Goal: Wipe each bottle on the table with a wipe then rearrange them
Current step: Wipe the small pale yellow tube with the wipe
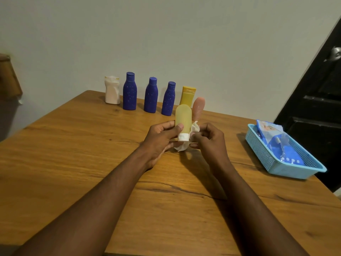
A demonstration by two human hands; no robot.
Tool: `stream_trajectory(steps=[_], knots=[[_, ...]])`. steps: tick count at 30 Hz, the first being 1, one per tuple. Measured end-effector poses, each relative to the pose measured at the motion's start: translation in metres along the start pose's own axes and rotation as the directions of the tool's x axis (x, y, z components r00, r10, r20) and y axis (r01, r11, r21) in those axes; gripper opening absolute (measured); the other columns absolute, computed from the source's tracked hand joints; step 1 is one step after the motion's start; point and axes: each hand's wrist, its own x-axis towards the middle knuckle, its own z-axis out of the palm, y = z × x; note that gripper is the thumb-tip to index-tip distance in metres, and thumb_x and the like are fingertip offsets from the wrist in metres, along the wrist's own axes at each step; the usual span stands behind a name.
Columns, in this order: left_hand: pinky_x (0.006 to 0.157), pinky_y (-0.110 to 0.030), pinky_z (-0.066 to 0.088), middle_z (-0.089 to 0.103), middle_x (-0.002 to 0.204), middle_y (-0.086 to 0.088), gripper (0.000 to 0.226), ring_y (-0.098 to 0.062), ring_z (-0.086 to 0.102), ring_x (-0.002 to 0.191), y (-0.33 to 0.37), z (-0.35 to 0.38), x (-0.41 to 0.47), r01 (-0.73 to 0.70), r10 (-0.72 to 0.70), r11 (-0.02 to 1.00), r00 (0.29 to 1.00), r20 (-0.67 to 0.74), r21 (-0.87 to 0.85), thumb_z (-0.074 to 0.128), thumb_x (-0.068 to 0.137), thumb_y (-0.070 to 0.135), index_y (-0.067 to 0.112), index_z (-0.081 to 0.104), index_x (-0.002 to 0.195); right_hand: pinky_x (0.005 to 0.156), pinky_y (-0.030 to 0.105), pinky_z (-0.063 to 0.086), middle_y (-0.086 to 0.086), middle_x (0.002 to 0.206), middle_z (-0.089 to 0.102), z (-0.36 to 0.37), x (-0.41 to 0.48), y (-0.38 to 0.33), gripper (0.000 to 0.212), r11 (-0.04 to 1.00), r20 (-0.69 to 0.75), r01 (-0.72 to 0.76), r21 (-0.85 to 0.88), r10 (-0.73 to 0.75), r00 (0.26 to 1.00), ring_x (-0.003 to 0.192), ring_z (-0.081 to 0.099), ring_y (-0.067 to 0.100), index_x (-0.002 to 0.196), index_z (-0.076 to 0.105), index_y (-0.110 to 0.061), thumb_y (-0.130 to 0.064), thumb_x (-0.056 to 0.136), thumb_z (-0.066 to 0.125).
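Observation:
My left hand [160,139] grips a pale yellow squeeze tube [183,119] with its white cap pointing down, held above the middle of the wooden table [73,163]. My right hand [210,141] pinches a crumpled white wipe [194,129] against the tube's right side and under its cap. Behind them a row stands along the wall: a white bottle [112,93], three blue bottles [129,92] [151,96] [168,99], a yellow bottle [188,95] and a pink tube [198,108].
A light blue plastic basket [265,156] holding a blue pack of wipes [276,141] sits at the table's right edge. A dark door [317,108] stands beyond it. A wooden object [9,78] juts in at the far left.

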Motion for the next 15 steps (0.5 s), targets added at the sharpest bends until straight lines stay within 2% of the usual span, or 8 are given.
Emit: stream_trajectory(steps=[2,7,9,13,15], knots=[[0.08,-0.031,0.062,0.076,0.122,-0.012,0.036,-0.024,0.075,0.111,0.001,0.0002,-0.0002,0.007,-0.007,1.0,1.0,0.004,-0.021,0.067,0.102,0.017,0.005,0.065,0.136,0.068,0.025,0.058,0.006,0.097,0.071,0.0001,-0.0009,-0.0007,0.013,1.0,0.012,-0.002,0.0,0.002,1.0,0.087,0.071,0.019,0.1,0.066,-0.012,-0.003,0.091,0.066],[0.094,-0.042,0.062,0.073,0.126,-0.013,0.023,-0.025,0.074,0.115,0.0035,0.0018,-0.0015,0.041,-0.038,0.997,0.998,0.05,-0.066,0.066,0.102,0.014,0.011,0.067,0.125,0.079,0.039,0.061,0.004,0.091,0.074,-0.0034,-0.0001,-0.0003,0.019,0.998,-0.023,0.064,0.02,-0.064,0.998,0.09,0.072,0.023,0.093,0.068,-0.014,0.004,0.085,0.068],[0.096,-0.042,0.061,0.072,0.129,-0.012,0.021,-0.025,0.072,0.118,0.0031,0.0018,-0.0018,0.053,-0.048,0.997,0.995,0.082,-0.053,0.066,0.101,0.014,0.014,0.068,0.122,0.077,0.037,0.062,0.005,0.09,0.074,-0.0043,-0.0005,-0.0012,0.024,0.997,-0.033,0.033,0.066,-0.03,0.999,0.089,0.073,0.024,0.093,0.067,-0.013,0.009,0.086,0.064],[0.095,-0.036,0.059,0.071,0.132,-0.008,0.037,-0.024,0.069,0.12,0.0015,0.002,-0.0016,0.035,-0.042,0.997,0.993,0.11,0.067,0.066,0.102,0.018,0.013,0.063,0.139,0.074,0.034,0.062,0.009,0.099,0.074,-0.0049,0.0,0.0006,0.025,0.981,0.03,-0.094,0.167,0.09,0.995,0.092,0.074,0.024,0.104,0.065,-0.009,0.011,0.091,0.057],[0.093,-0.035,0.057,0.072,0.131,-0.007,0.039,-0.023,0.069,0.117,0.0007,0.0026,-0.0016,0.034,-0.042,0.996,0.994,0.101,0.079,0.065,0.102,0.018,0.014,0.062,0.141,0.074,0.036,0.061,0.012,0.105,0.074,-0.0059,0.0021,0.0016,0.028,0.953,0.075,-0.177,0.247,0.163,0.984,0.096,0.074,0.028,0.112,0.064,-0.009,0.009,0.094,0.053]])
